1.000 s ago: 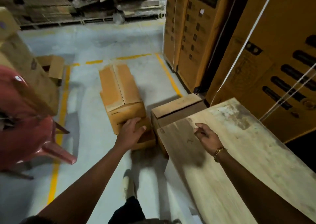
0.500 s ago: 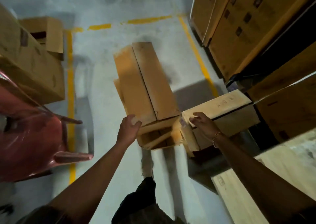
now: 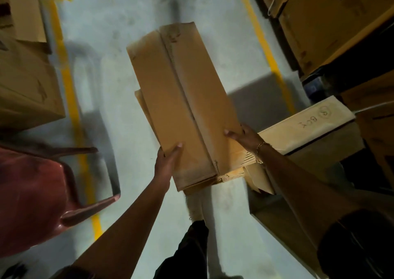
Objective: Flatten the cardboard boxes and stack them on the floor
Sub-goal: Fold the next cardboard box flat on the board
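Head view looks steeply down, close over a cardboard box (image 3: 183, 108) and floor (image 3: 110, 33).

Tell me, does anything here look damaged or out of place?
The red chair at the left seems tipped over, its legs pointing sideways. The held cardboard box has loose flaps sticking out at its near end.

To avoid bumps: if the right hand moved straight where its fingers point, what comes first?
The long cardboard box; the right hand grips its edge, so it would likely push into it.
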Tool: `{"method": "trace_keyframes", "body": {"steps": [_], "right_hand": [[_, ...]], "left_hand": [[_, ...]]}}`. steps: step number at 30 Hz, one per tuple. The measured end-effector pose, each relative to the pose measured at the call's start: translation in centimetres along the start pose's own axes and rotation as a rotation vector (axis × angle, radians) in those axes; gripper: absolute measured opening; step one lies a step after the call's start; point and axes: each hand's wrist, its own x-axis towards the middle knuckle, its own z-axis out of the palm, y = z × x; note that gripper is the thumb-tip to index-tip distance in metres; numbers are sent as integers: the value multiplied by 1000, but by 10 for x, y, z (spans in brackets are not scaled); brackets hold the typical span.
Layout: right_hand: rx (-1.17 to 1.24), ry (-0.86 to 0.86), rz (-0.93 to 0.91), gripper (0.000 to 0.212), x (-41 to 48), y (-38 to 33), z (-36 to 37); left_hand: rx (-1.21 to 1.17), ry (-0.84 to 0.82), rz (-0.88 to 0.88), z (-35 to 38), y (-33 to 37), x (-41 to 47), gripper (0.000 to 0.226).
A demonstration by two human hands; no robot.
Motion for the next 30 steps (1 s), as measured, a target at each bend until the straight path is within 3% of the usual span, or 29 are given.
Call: {"method": "trace_keyframes", "body": {"steps": [5, 9, 13, 17, 19, 22, 25, 30], "right_hand": [[165, 36, -77, 55, -22, -3, -7], [282, 103, -86, 64, -72, 1, -35], [425, 263, -85, 57, -156, 8, -67], [445, 504, -94, 71, -249, 21, -103], [489, 627, -111, 85, -297, 33, -118], [569, 762, -187, 83, -368, 54, -131], [635, 881, -219, 82, -438, 85, -137], [675, 1041, -228, 71, -547, 151, -134]], "left_hand": [[-25, 19, 173, 6, 5, -23, 76], [-93, -23, 267, 17, 30, -70, 70], [-67, -237, 359, 34, 65, -117, 60], [7, -489, 461, 67, 94, -172, 60], [76, -555, 540, 87, 104, -208, 58], [213, -568, 661, 115, 112, -271, 66], [264, -674, 757, 141, 104, -339, 73], [381, -838, 792, 181, 53, -425, 66]]}}
